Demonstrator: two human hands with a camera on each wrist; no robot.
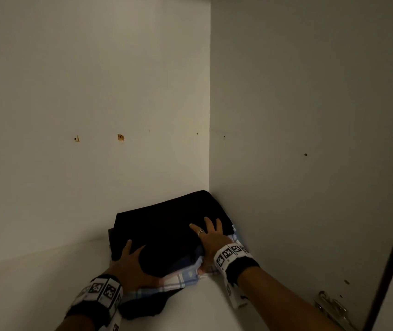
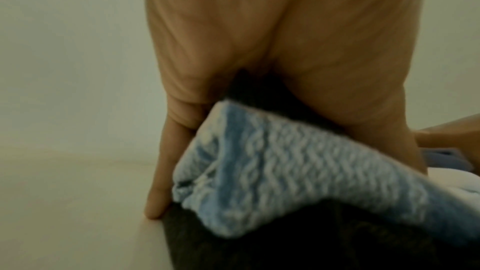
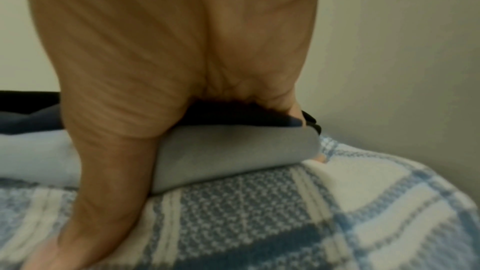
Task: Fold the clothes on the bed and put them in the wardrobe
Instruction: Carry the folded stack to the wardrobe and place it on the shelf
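Nearest the head camera, two forearms with black wristbands carrying checkered marker tags, reaching into a white wardrobe compartment (image 1: 95, 91). Between them, a stack of folded clothes: black folded garment (image 1: 166, 225) on top, grey and pale blue layers under it in the right wrist view, a blue-and-white plaid woven cloth (image 1: 178, 279) beneath those, and a dark piece (image 1: 143, 309) sticking out nearest. Stack resting on the white shelf floor (image 1: 35, 295), pushed toward the far right corner, close to the back and side panels. Left hand (image 1: 128, 263) cupped against the near left edge of the stack, thumb up on the black garment, fingers tucked down the side toward the shelf. Right hand (image 1: 211, 237) spread flat on top at the right, fingers splayed and straight, a ring on one finger, pressing rather than gripping. Step in hand, judged: seating the stack in the wardrobe. Next move likely calls for letting go gently and drawing both hands back without dragging the top layers askew.
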